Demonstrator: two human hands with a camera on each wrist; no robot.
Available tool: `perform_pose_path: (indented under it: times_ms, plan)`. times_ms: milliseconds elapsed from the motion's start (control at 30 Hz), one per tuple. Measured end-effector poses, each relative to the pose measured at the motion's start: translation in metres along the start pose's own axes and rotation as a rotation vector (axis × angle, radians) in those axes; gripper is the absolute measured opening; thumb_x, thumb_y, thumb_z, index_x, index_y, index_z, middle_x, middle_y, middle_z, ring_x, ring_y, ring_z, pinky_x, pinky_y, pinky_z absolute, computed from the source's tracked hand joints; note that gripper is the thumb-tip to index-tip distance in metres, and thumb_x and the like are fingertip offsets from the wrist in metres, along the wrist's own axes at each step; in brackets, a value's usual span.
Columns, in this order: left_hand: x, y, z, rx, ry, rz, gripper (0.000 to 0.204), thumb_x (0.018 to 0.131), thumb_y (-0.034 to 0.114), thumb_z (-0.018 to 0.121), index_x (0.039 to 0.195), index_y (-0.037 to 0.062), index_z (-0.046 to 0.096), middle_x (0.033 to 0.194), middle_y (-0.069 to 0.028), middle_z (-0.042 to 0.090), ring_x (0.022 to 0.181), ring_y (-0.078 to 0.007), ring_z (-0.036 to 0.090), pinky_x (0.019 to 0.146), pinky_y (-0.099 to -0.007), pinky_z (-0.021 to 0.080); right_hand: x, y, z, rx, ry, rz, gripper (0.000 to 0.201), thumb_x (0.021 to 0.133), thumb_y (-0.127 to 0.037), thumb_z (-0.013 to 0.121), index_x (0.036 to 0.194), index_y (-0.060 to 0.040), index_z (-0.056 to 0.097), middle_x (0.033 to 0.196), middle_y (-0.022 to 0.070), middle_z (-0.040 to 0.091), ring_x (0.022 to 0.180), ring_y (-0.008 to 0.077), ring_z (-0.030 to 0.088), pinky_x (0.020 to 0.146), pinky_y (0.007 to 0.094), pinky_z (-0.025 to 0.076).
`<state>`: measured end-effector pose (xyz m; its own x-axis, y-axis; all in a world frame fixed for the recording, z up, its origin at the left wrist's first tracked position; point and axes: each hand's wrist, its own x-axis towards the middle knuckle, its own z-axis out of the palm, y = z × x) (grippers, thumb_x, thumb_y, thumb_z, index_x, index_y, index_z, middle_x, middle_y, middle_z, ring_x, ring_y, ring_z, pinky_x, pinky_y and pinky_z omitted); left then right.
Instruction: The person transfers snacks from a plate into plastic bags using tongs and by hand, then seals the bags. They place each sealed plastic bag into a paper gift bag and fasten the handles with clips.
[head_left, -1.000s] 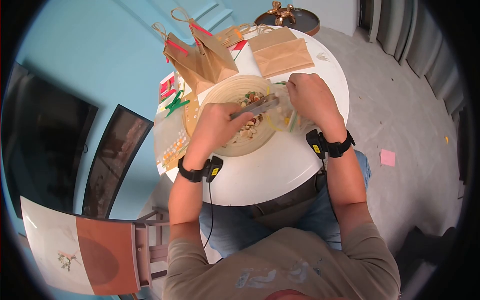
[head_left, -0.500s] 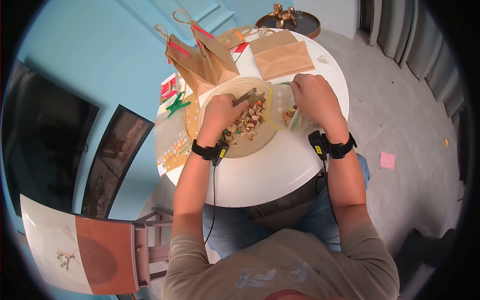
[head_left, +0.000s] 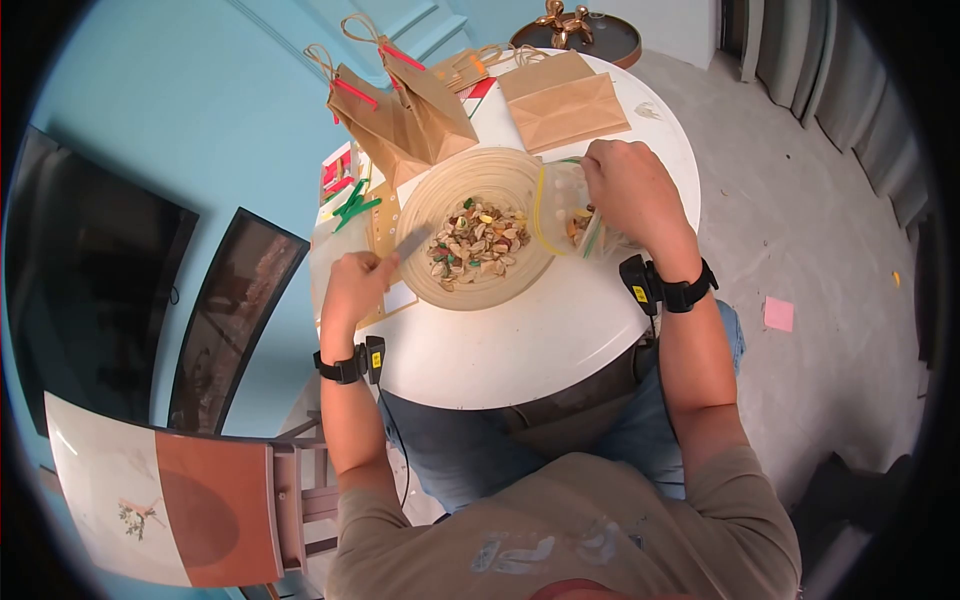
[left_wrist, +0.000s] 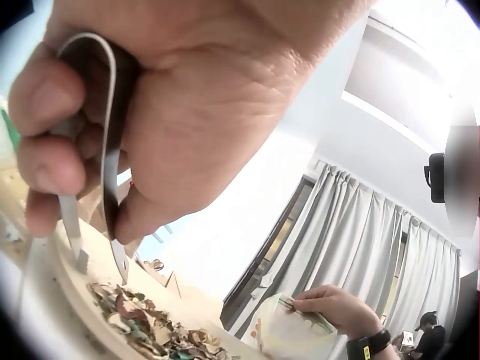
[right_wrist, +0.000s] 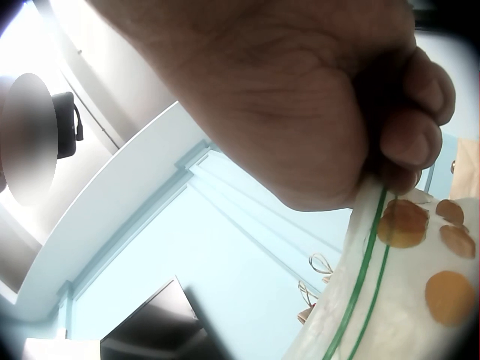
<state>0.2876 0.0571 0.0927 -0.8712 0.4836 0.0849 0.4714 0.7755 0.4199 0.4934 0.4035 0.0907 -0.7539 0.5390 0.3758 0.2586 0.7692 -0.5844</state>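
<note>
Metal tongs [left_wrist: 112,150] are gripped in the left hand [head_left: 354,288], their tips at the left rim of a round woven bowl [head_left: 425,190]. In the left wrist view the tong tips stand apart with nothing between them. Dried petals and chips in mixed colours [head_left: 480,240] lie in the bowl. My right hand [head_left: 640,200] pinches the top edge of a clear zip bag [head_left: 565,205] at the bowl's right side. Green zip lines and orange dots on the bag [right_wrist: 448,298] show in the right wrist view; some pieces are inside it.
Two upright paper bags [head_left: 385,125] with red strips stand behind the bowl, and a flat paper bag [head_left: 565,105] lies at the back right. Green scissor-like items [head_left: 354,207] and dotted sheets are at the left of the white table [head_left: 500,365].
The left hand with the tongs has moved from over the bowl's middle and the bag's mouth back to the bowl's left rim. The right hand and bag have stayed nearly in place.
</note>
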Motion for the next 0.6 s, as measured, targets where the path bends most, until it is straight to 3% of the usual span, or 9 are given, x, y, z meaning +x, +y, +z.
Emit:
perform_pose_path:
  times_ms: [67,300,400,567,600]
  plan:
    - [-0.005,-0.009,0.004,-0.033,-0.111,-0.101,0.056,0.103,0.044,0.079,0.079,-0.0070,0.079,0.062,-0.0126,0.068,0.057,-0.0182,0.062,0.059,-0.0398,0.051,0.001,0.001,0.001,-0.006,-0.015,0.011,0.026,0.103,-0.012,0.065,0.090,0.0083,0.076,0.089,0.0324,0.074,0.084,0.0495,0.075,0.082,0.0553,0.059]
    - [-0.016,0.014,0.020,-0.183,-0.238,-0.103,0.052,0.103,0.043,0.080,0.084,-0.0060,0.080,0.062,-0.0095,0.067,0.056,-0.0155,0.059,0.056,-0.0370,0.047,0.001,-0.002,0.006,-0.011,-0.013,-0.010,0.026,0.103,-0.012,0.065,0.091,0.0088,0.075,0.089,0.0327,0.074,0.084,0.0496,0.075,0.082,0.0555,0.059]
    - [-0.015,0.018,0.030,-0.139,-0.232,0.032,0.049,0.101,0.042,0.082,0.087,-0.0058,0.080,0.062,-0.0112,0.065,0.057,-0.0177,0.060,0.057,-0.0390,0.047,0.002,-0.003,0.007,-0.014,-0.021,-0.009,0.027,0.103,-0.012,0.065,0.090,0.0092,0.075,0.089,0.0331,0.073,0.084,0.0498,0.075,0.082,0.0554,0.059]
    - [-0.020,0.031,0.038,-0.021,-0.104,0.180,0.044,0.097,0.037,0.085,0.089,-0.0062,0.080,0.063,-0.0228,0.065,0.057,-0.0340,0.065,0.060,-0.0449,0.051,0.002,-0.004,0.007,-0.006,-0.019,-0.014,0.027,0.103,-0.011,0.063,0.089,0.0092,0.075,0.087,0.0333,0.072,0.083,0.0498,0.074,0.082,0.0556,0.059]
    - [-0.021,0.033,0.040,-0.021,-0.104,0.181,0.044,0.097,0.037,0.085,0.089,-0.0062,0.080,0.063,-0.0228,0.065,0.057,-0.0340,0.065,0.060,-0.0449,0.051,0.002,-0.003,0.008,-0.006,-0.018,-0.015,0.027,0.103,-0.011,0.063,0.088,0.0091,0.075,0.087,0.0333,0.072,0.083,0.0498,0.074,0.081,0.0556,0.059]
